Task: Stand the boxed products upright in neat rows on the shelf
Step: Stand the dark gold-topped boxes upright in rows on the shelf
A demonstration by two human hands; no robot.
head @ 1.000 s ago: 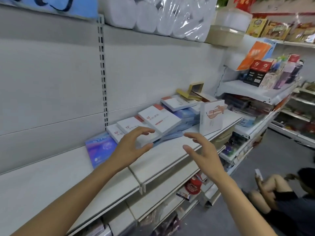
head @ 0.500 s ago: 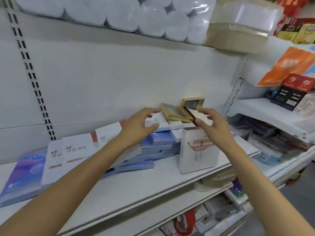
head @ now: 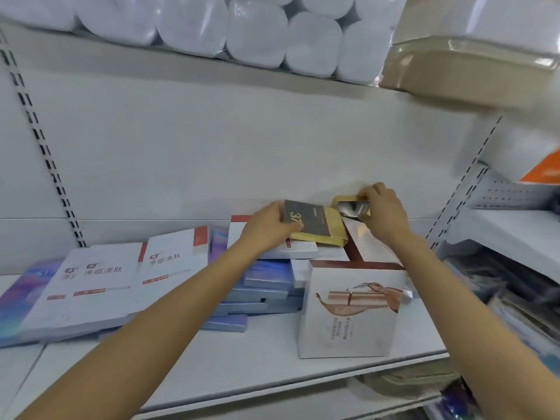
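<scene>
My left hand (head: 266, 227) grips a flat gold box with a dark grey front (head: 315, 227) at the back of the shelf (head: 272, 371). Just to its right, my right hand (head: 383, 213) pinches a second gold box with a shiny window (head: 351, 207), tilted up against the back wall. A white box printed with a rose-gold product (head: 351, 310) stands upright near the shelf's front edge. White boxes with red corners (head: 127, 280) and blue boxes (head: 260, 289) lie flat in overlapping stacks to the left.
Wrapped toilet-roll packs (head: 242, 28) fill the shelf above. A beige wrapped pack (head: 466, 71) sits at upper right. Another shelf unit (head: 515, 231) adjoins on the right. Bare shelf surface shows in front of the flat stacks.
Both hands reached from the front of the shelf to the back and took hold of the two gold boxes. The view moved in closer.
</scene>
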